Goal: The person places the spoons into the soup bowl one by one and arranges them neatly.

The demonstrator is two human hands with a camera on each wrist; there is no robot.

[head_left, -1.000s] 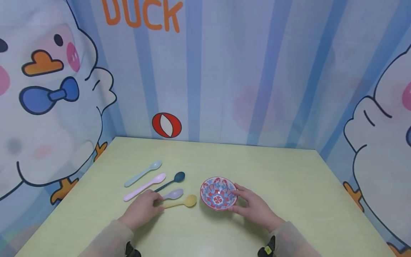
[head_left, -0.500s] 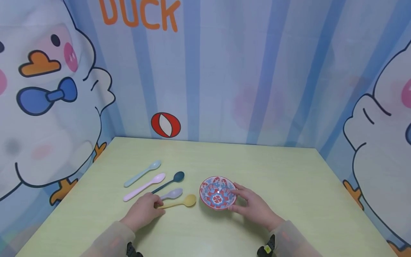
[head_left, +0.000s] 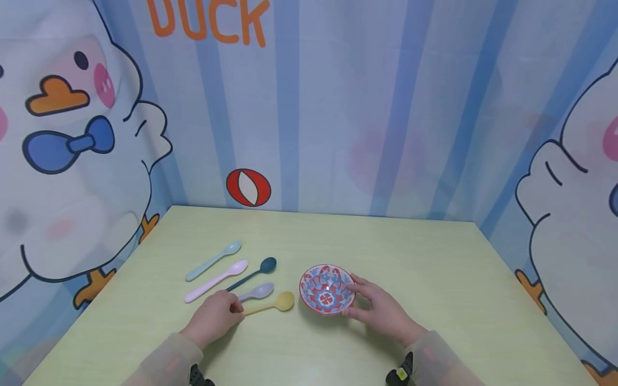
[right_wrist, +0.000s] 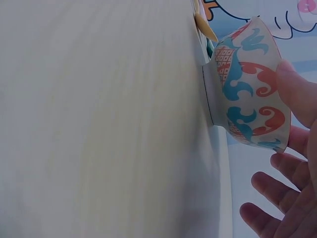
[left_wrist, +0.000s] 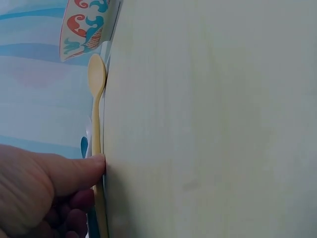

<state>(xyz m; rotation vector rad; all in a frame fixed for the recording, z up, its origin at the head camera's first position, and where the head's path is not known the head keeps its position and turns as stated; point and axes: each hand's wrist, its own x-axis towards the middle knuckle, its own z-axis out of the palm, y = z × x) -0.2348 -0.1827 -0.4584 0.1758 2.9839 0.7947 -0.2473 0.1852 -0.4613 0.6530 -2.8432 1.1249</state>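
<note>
My left hand (head_left: 214,317) pinches the handle of a yellow spoon (head_left: 284,301) between thumb and fingers. In the left wrist view, the thumb lies across the handle of that spoon (left_wrist: 97,77), with the other fingers curled behind it. My right hand (head_left: 383,313) holds the right rim of a small bowl (head_left: 327,290) with a red and blue floral pattern. The right wrist view shows the bowl (right_wrist: 250,87) upright on the table, thumb and index finger at its rim, the other fingers spread off it. The inside of the bowl shows no contents.
Beyond the yellow spoon lie a lilac spoon (head_left: 259,291), a dark teal spoon (head_left: 267,265), a pink spoon (head_left: 217,281) and a light blue spoon (head_left: 214,261). They rest on a pale yellow table (head_left: 410,252). A duck-print cloth (head_left: 333,107) hangs behind.
My left fingers have closed in on the yellow spoon's handle, which stays in nearly the same place. My right hand and the bowl have kept still. The head view has drifted slightly.
</note>
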